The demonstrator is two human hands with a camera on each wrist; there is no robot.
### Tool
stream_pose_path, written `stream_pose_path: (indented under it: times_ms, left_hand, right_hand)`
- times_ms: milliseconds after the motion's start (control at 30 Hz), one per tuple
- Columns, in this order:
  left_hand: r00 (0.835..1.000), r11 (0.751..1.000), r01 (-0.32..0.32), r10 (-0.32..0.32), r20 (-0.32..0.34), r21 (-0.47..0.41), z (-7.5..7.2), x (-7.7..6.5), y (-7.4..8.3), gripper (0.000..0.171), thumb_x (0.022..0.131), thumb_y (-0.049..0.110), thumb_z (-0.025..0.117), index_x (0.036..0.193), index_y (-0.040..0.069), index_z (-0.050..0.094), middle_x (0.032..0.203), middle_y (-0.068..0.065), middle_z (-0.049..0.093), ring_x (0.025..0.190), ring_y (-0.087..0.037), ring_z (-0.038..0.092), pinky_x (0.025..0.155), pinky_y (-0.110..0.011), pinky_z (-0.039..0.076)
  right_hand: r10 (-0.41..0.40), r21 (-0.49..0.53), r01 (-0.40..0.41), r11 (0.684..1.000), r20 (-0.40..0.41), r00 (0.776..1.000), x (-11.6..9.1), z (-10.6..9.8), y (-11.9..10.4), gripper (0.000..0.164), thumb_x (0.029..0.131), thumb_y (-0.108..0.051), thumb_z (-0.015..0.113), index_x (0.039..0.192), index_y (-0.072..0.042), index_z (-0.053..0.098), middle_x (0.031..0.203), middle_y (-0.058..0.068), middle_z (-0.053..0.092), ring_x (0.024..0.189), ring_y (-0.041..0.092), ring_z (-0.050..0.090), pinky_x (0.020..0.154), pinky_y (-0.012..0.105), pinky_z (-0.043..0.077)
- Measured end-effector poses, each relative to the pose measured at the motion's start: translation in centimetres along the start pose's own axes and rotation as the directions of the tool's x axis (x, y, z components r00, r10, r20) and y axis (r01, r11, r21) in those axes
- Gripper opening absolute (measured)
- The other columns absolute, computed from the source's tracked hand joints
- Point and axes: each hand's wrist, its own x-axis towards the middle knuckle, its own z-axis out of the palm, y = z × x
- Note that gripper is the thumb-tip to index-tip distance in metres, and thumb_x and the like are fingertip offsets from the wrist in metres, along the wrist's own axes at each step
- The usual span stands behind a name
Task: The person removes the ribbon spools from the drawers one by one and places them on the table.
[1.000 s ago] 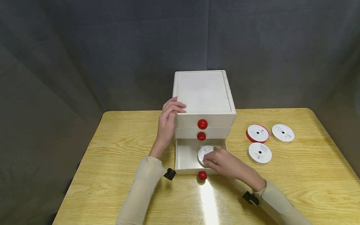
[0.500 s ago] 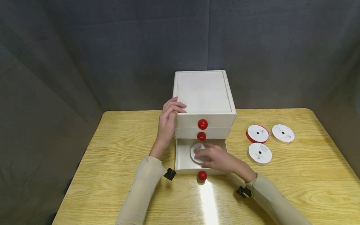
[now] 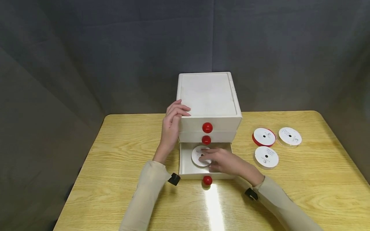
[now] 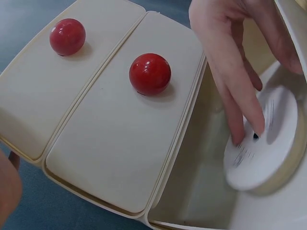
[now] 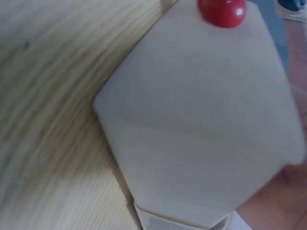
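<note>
A small white drawer cabinet (image 3: 207, 93) has its bottom drawer (image 3: 185, 166) pulled out. Inside that drawer lies a white ribbon spool (image 3: 198, 158), label side up, its edge pale in the left wrist view. My right hand (image 3: 225, 161) reaches over the drawer's right side, with extended fingers touching the spool's upper face near the centre hole. The right wrist view shows mostly the drawer front (image 5: 192, 105), with part of the hand behind it. My left hand (image 3: 172, 123) rests on the cabinet's front left top edge, fingers lying on the top.
Three more ribbon spools lie on the table to the right: a red one (image 3: 263, 136), a pale one (image 3: 290, 136) and a white one (image 3: 266, 157). Red ball knobs (image 3: 207, 127) stick out from the drawer fronts. A dark curtain (image 3: 138, 64) hangs behind the table.
The spool has moved left within the drawer along with my right hand, and its centre hole now shows from under the fingers. My left hand has stayed in place.
</note>
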Motion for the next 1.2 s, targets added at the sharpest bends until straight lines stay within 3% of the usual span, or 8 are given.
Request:
stream_pose_path:
  times_ms: [167,300,633,767,1033,1200]
  left_hand:
    - [1.000,1.000,0.016,-0.016,0.012,0.000,0.1,-0.1,0.0,0.033,0.096,0.000,0.035,0.090,-0.003,0.067,0.113,-0.017,0.067,0.141,-0.019,0.042,0.123,-0.038,0.023]
    - [1.000,1.000,0.019,-0.019,0.010,0.011,0.1,-0.1,0.2,0.033,0.097,0.000,0.035,0.090,-0.003,0.067,0.113,-0.016,0.067,0.141,-0.018,0.042,0.124,-0.038,0.023]
    - [1.000,1.000,-0.008,0.008,0.011,0.008,0.2,-0.4,0.3,0.032,0.096,-0.002,0.036,0.089,-0.004,0.068,0.112,-0.018,0.067,0.140,-0.021,0.043,0.123,-0.038,0.025]
    - [1.000,1.000,-0.027,0.026,0.010,0.012,0.3,-0.4,0.4,0.032,0.095,-0.003,0.036,0.088,-0.003,0.067,0.112,-0.018,0.067,0.139,-0.021,0.044,0.123,-0.039,0.025]
    - [0.999,0.999,-0.036,0.036,0.020,0.015,0.3,-0.5,0.5,0.033,0.096,-0.002,0.035,0.088,-0.002,0.067,0.111,-0.017,0.068,0.139,-0.021,0.044,0.123,-0.039,0.025]
    - [0.999,0.999,-0.040,0.039,0.022,0.012,0.2,-0.5,0.4,0.033,0.097,-0.002,0.035,0.088,-0.002,0.067,0.111,-0.016,0.068,0.139,-0.022,0.044,0.122,-0.039,0.025]
  right_hand:
    - [-0.056,-0.069,0.057,0.996,0.016,0.998,0.6,0.5,0.4,0.044,0.078,0.009,0.079,0.118,-0.007,0.075,0.141,0.027,0.059,0.115,0.039,0.068,0.086,0.037,0.061]
    - [-0.067,-0.076,0.067,0.995,0.008,0.998,1.2,1.0,0.5,0.047,0.080,0.004,0.082,0.125,-0.004,0.073,0.143,0.028,0.056,0.106,0.033,0.072,0.082,0.031,0.061]
    - [-0.110,-0.175,0.104,0.979,-0.030,0.993,1.9,1.9,0.5,0.049,0.077,-0.007,0.089,0.124,-0.005,0.073,0.140,0.027,0.060,0.111,0.036,0.071,0.087,0.037,0.061]
    - [-0.124,-0.151,0.115,0.982,-0.049,0.991,1.9,2.0,0.4,0.042,0.080,-0.005,0.086,0.121,-0.004,0.074,0.138,0.027,0.061,0.109,0.035,0.071,0.088,0.037,0.060]
    - [-0.048,-0.045,0.045,0.998,-0.073,0.996,1.6,1.4,-0.3,0.027,0.095,-0.010,0.072,0.121,-0.003,0.076,0.133,0.021,0.067,0.117,0.034,0.068,0.099,0.045,0.056]
    - [-0.038,-0.023,0.036,0.999,-0.098,0.994,1.2,0.8,-1.1,0.023,0.096,-0.010,0.070,0.116,-0.004,0.078,0.126,0.017,0.071,0.115,0.033,0.069,0.100,0.049,0.055]
